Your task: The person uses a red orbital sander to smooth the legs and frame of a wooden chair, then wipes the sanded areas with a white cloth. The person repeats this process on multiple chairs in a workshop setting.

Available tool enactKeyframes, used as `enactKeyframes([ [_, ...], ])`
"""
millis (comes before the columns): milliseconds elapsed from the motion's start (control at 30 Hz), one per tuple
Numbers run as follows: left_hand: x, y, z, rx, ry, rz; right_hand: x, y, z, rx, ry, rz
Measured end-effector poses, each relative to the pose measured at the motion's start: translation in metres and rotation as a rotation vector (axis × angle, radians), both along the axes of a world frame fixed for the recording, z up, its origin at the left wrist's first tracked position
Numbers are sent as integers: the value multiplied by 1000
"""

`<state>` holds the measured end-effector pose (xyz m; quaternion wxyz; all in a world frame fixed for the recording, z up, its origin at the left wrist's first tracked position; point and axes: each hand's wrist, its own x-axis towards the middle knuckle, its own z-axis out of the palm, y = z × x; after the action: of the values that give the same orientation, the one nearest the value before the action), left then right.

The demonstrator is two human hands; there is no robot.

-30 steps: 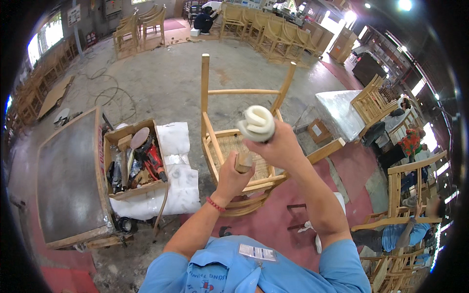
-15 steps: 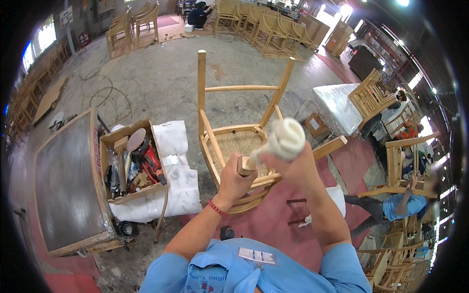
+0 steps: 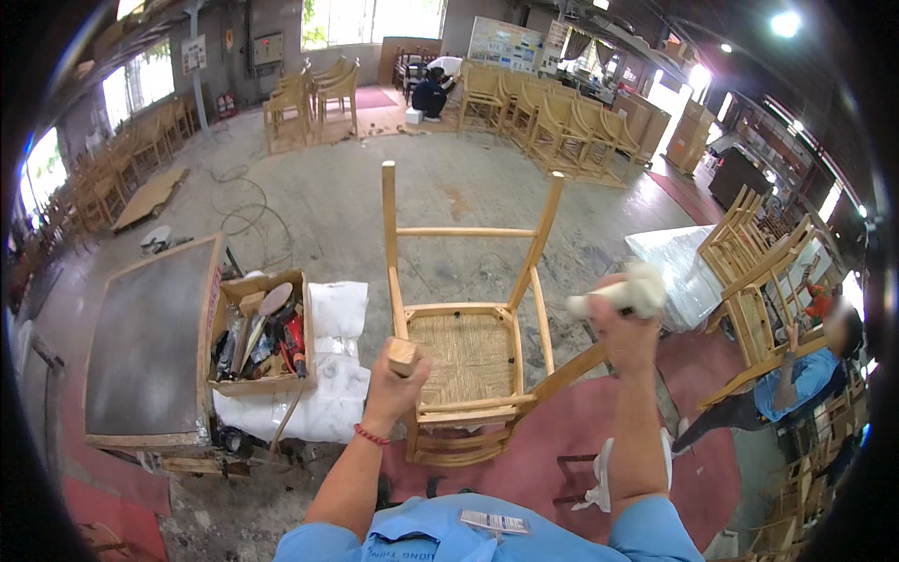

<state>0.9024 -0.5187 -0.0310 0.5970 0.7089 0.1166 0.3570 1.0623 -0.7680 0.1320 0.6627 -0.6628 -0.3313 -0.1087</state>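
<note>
Chair (image 3: 465, 351) lying on its back, a hand on it

Left hand (image 3: 395, 382) is clamped on a chair leg end; right hand (image 3: 626, 323), raised to the chair's right, grips a white cloth (image 3: 629, 292). The chair's legs point up toward the person.

Left of the left hand (image 3: 393, 382), a box of tools (image 3: 258, 339) on a sheeted surface (image 3: 337, 375), with a flat board (image 3: 145, 347) further left. Just beyond and between both hands, a chair (image 3: 465, 351); right hand (image 3: 623, 328) at its right side. Far right, another person (image 3: 796, 379) among chair frames (image 3: 749, 272).
</note>
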Motion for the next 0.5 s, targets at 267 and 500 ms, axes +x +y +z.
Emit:
enactKeyframes([
  [267,7,-8,-1,-160,-130,79,66,-134,23,219,249,-49],
  [500,7,-8,-5,26,-132,110,69,-150,5,87,237,82],
])
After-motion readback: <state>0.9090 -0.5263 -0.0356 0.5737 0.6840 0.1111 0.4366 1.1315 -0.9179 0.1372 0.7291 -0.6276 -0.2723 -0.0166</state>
